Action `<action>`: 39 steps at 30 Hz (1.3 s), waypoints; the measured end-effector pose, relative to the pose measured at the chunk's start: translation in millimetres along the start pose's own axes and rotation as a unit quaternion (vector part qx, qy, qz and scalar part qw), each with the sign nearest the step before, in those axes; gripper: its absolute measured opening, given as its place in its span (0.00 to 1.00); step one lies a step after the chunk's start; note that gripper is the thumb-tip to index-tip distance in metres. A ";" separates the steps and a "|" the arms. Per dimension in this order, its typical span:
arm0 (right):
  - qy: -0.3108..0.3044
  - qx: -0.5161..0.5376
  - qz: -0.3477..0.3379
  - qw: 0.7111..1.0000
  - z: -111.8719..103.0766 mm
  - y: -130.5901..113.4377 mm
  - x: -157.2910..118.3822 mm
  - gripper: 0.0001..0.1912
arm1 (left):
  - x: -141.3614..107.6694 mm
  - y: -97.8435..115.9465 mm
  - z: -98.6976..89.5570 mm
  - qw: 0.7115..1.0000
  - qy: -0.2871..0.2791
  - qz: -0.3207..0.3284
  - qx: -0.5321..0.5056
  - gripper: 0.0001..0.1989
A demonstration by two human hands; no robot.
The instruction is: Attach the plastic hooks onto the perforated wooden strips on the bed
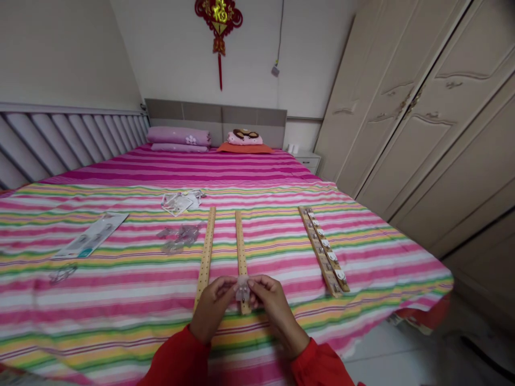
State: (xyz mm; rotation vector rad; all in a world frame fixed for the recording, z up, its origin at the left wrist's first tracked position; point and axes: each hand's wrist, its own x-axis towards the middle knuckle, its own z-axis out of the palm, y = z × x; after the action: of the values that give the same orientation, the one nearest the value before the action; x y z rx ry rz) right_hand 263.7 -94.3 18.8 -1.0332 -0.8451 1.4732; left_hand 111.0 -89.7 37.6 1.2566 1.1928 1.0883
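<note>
My left hand (214, 304) and my right hand (274, 304) meet at a small clear plastic piece (242, 289), each pinching one side of it. A dark metallic bit shows in the piece. Beneath it lies the near end of a perforated wooden strip (241, 244). To the left, a longer perforated wooden strip (207, 246) runs beside my left hand. Further right lie wooden strips fitted with white round pieces (324, 244) and clear ones.
Crumpled clear plastic pieces (183, 237) and printed cards (181, 201) lie left of the strips. A flat package (94, 236) and thin wire-like items (63, 273) are farther left. Folded bedding (179, 135) sits by the headboard (201, 113).
</note>
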 end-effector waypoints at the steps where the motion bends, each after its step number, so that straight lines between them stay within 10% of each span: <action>1: 0.002 -0.006 0.000 1.000 -0.7 0.1 2.5 0.19 | 2.3 -1.1 2.9 1.000 -0.001 -0.008 -0.013 0.20; 39: 0.077 -0.045 -0.021 0.996 -12.7 47.9 15.3 0.21 | 11.0 -45.8 24.7 0.993 0.095 -0.071 -0.011 0.18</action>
State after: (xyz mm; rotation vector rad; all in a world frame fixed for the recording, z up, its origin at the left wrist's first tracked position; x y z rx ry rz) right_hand 257.6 -86.8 -32.1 -1.1736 -0.8229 1.3111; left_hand 134.3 -82.9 -9.7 1.0514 1.3894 1.1302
